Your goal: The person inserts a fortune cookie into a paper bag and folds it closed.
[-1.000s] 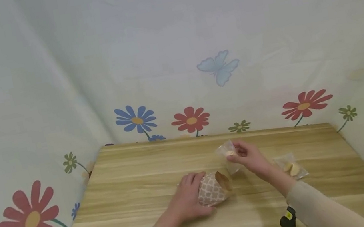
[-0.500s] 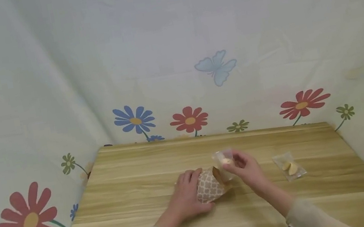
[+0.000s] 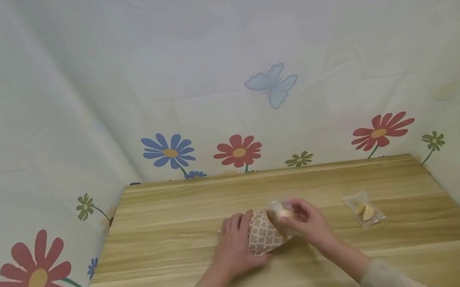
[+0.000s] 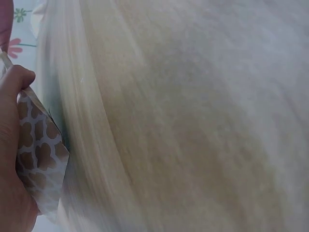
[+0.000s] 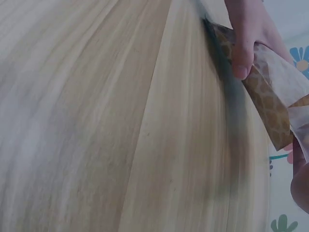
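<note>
A brown paper bag (image 3: 264, 235) with a white lattice print lies on its side on the wooden table, its mouth facing right. My left hand (image 3: 233, 248) holds it from the left, thumb on the near side and fingers over the far side. Between thumb and fingers, my right hand (image 3: 311, 224) pinches a clear packet (image 3: 285, 213) with a pale folded cookie, like a fortune cookie, right at the bag's mouth. In the right wrist view the packet's clear film (image 5: 300, 118) overlaps the bag's opening. The left wrist view shows the printed bag (image 4: 41, 154) against my palm.
A second clear packet (image 3: 364, 210) with a similar folded cookie lies on the wooden table (image 3: 169, 216) to the right of my right hand. A white cloth backdrop (image 3: 189, 68) with printed flowers and butterflies hangs behind and beside the table.
My right hand has moved left and toward me with the packet, from above and right of the bag down to its mouth. The left hand stays on the bag.
</note>
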Demonstrator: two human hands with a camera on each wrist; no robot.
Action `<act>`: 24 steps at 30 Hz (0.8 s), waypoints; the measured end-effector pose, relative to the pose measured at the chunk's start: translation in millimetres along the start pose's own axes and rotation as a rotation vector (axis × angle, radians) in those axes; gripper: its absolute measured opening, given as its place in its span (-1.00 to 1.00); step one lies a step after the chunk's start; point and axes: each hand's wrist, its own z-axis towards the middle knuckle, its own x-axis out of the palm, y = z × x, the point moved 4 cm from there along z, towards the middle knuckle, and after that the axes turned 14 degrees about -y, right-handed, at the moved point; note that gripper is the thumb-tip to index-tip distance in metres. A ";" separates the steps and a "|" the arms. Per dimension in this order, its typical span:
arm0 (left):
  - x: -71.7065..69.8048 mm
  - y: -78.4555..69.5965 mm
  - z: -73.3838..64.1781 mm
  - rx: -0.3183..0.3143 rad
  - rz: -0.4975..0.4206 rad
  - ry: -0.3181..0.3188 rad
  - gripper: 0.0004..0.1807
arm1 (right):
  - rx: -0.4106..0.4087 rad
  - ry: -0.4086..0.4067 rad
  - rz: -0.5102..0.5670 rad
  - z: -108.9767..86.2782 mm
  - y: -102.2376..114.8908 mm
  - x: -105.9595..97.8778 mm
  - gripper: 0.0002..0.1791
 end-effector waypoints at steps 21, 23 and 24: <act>1.9 -1.3 -3.5 0.007 0.047 -0.027 0.37 | -0.089 -0.001 -0.246 7.9 -9.8 -4.1 -0.63; 1.4 -2.2 -3.5 0.012 0.053 -0.034 0.36 | -0.091 -0.001 -0.248 8.7 -10.1 -2.8 -0.62; 1.2 -2.6 -3.6 0.015 0.053 -0.039 0.36 | -0.089 0.000 -0.239 8.6 -9.7 -1.9 -0.61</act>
